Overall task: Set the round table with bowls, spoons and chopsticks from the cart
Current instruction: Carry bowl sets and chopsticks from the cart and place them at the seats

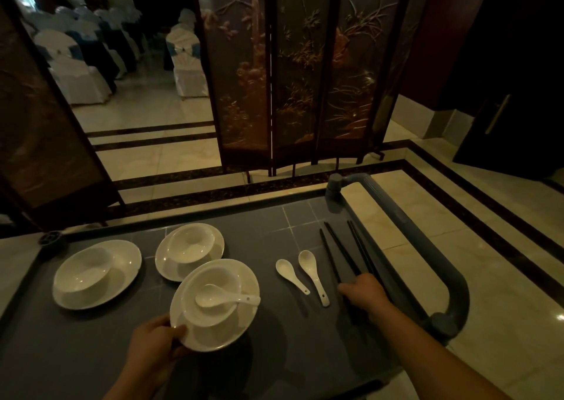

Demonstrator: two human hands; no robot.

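My left hand (155,343) grips the near rim of a white plate (241,323) that carries a bowl (213,277) with a white spoon (225,299) in it, lifted a little over the grey cart top (91,354). My right hand (367,292) lies over the near ends of black chopsticks (338,248), fingers curled on them. Two more plate-and-bowl sets rest on the cart, one at the left (128,265) and one behind (171,262). Two loose white spoons (311,270) lie between the plates and the chopsticks.
The cart's grey handle bar (427,247) curves along the right side. A carved folding screen (290,79) stands just beyond the cart, another dark panel (39,124) at left. Covered chairs (189,63) stand far back on the tiled floor.
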